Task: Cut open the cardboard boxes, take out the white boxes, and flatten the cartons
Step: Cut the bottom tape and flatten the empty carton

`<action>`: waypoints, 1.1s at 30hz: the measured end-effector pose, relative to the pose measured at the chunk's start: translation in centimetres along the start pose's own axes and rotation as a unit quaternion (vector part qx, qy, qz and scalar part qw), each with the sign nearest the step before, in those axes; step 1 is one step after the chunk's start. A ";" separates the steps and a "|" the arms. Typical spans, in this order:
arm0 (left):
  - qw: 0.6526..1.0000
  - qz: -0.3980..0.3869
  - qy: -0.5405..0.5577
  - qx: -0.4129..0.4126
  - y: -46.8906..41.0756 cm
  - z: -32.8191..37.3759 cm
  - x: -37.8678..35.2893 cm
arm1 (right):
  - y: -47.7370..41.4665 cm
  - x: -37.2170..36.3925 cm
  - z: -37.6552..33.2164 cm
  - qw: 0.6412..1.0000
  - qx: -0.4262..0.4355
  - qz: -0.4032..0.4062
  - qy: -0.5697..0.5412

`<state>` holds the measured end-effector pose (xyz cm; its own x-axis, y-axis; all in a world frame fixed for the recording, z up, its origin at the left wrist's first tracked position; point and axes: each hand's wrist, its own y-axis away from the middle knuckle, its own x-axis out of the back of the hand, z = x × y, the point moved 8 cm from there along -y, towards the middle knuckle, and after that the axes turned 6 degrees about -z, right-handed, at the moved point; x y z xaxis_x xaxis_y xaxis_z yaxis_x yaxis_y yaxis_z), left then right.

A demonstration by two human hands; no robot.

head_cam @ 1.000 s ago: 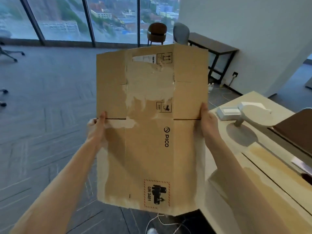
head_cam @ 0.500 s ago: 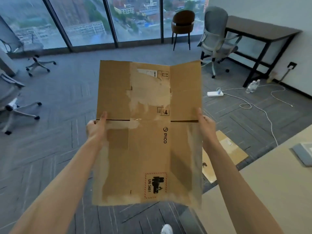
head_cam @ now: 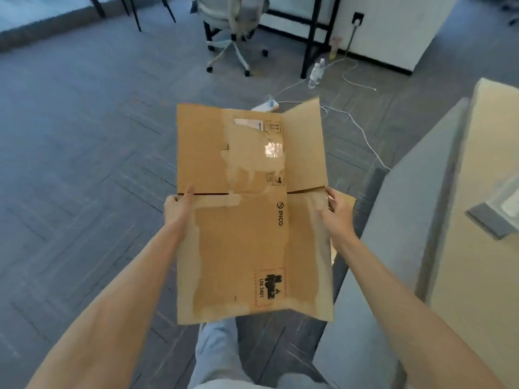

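Note:
A flattened brown carton with torn tape marks, a PICO logo and a UN 3481 label hangs in front of me above the floor. My left hand grips its left edge at the middle slit, thumb on top. My right hand holds the right edge at the same height, its fingers loosely curled on the cardboard. The far right flap tilts upward. Another flat piece of cardboard lies on the floor, mostly hidden behind my right hand. No white boxes show.
A light wooden table with a grey side panel stands at my right, a grey object on it. Ahead are an office chair, a black desk frame, a power strip with white cables and bottles on the grey floor.
The view has tipped down toward the floor. The carton has dropped lower and lies flatter, still held in both hands. My right hand's hold has loosened at the edge.

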<state>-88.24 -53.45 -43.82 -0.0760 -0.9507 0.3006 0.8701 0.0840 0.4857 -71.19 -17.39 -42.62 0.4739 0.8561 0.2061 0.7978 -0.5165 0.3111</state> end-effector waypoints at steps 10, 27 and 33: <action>0.957 -0.229 -0.175 0.005 -14.9 1.3 -21.6 | -12.2 4.8 10.5 0.964 -0.162 0.204 0.054; 0.945 -0.202 -0.251 -0.060 -44.1 -32.9 -58.5 | -34.8 12.9 60.0 0.889 -0.207 0.408 0.000; 0.899 -0.296 -0.308 -0.099 -49.1 -40.7 -64.6 | -37.4 13.8 70.7 0.896 -0.220 0.384 0.014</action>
<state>-106.23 -8.35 -120.47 -0.7562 -0.4614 0.4640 0.6534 -0.4948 0.5729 -68.12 14.96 -117.02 0.8066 0.2467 0.5372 0.0123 -0.9155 0.4021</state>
